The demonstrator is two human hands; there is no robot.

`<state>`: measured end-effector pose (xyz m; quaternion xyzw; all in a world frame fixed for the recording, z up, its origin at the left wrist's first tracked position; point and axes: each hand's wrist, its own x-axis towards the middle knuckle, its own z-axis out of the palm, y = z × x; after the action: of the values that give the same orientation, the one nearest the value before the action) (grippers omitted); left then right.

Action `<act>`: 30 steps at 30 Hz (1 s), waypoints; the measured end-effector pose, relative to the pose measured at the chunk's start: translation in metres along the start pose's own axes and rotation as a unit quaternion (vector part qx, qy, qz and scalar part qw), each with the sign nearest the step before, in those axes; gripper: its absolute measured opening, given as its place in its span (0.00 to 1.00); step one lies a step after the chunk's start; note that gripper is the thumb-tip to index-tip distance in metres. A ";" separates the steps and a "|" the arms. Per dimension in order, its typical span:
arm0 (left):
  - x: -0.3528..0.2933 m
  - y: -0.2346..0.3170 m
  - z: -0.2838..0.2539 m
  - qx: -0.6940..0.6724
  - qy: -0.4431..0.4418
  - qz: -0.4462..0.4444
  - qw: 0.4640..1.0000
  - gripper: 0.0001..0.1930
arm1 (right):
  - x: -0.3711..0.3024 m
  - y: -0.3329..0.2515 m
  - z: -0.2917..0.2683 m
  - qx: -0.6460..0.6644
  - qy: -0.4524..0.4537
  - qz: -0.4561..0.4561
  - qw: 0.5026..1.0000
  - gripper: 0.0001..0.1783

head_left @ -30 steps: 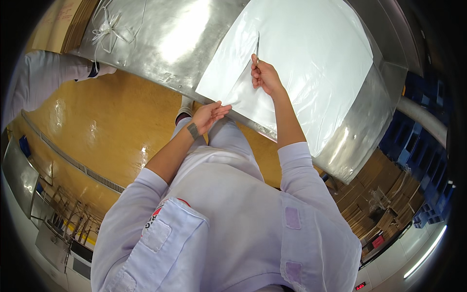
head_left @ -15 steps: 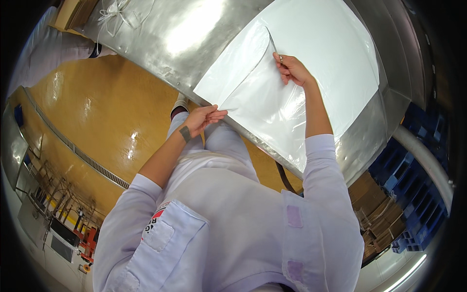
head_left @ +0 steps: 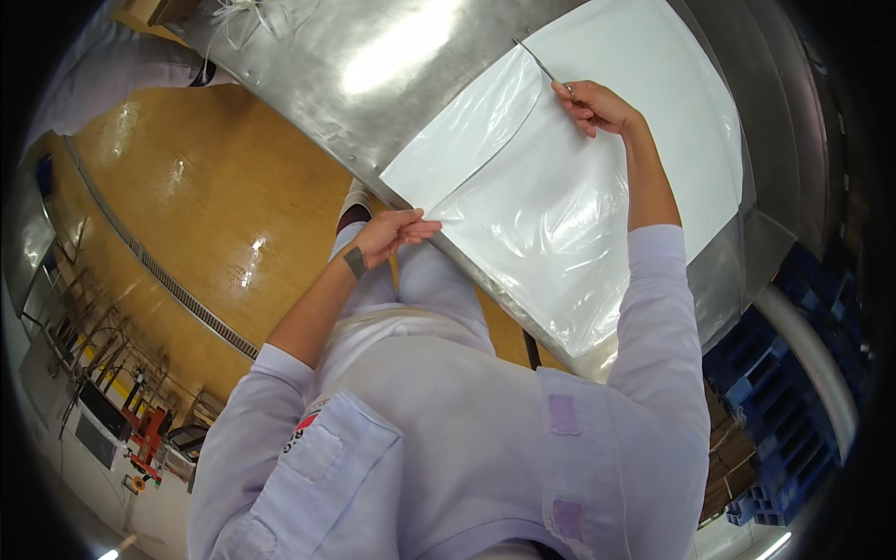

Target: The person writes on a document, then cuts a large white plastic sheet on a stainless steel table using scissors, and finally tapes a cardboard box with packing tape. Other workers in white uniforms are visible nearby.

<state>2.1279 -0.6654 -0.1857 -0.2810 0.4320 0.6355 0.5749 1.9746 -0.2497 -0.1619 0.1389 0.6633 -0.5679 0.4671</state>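
Note:
White plastic sheets (head_left: 653, 140) lie stacked on a metal table in front of me. My left hand (head_left: 397, 235) pinches the near corner of the top sheet at the table's edge, with a dark watch on its wrist. A curved cut line runs from there toward the far side of the sheet. My right hand (head_left: 597, 107) is closed around the handles of scissors (head_left: 536, 60). Their blades point away to the far left, with the tip past the sheet's edge, over bare metal. Most of the handles is hidden by my fingers.
The metal table (head_left: 308, 70) ends along a diagonal front edge. White string (head_left: 245, 11) lies at its far left, near a person's sleeve (head_left: 140, 75). Blue plastic pallets (head_left: 793, 373) and flattened cardboard (head_left: 728, 457) stand at right. A floor drain (head_left: 168, 271) crosses the yellow floor.
My right hand has moved away and to the right with the scissors, whose blades now show past the sheet's far edge. The left hand keeps its pinch on the corner.

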 end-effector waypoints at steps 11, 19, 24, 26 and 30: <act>-0.019 0.047 -0.004 0.291 0.101 0.079 0.948 0.20 | -0.031 -0.033 0.028 0.145 0.122 -0.153 0.970 0.26; -0.078 0.250 -0.040 0.070 0.130 0.499 0.854 0.18 | -0.150 0.130 0.166 0.375 0.283 -0.152 0.869 0.26; -0.088 0.303 -0.040 0.057 0.166 0.561 0.809 0.24 | -0.196 0.170 0.294 0.438 0.343 -0.087 0.827 0.27; -0.061 0.297 -0.067 0.066 0.197 0.514 0.832 0.28 | -0.196 0.170 0.335 0.450 0.356 -0.080 0.815 0.28; -0.037 0.228 -0.059 0.081 0.267 0.331 0.901 0.30 | -0.176 0.164 0.400 0.497 0.357 -0.106 0.783 0.27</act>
<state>1.9038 -0.7273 -0.1307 -0.2329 0.6875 0.6532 0.2155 2.3692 -0.4897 -0.0944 0.4737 0.4188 -0.7748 -0.0004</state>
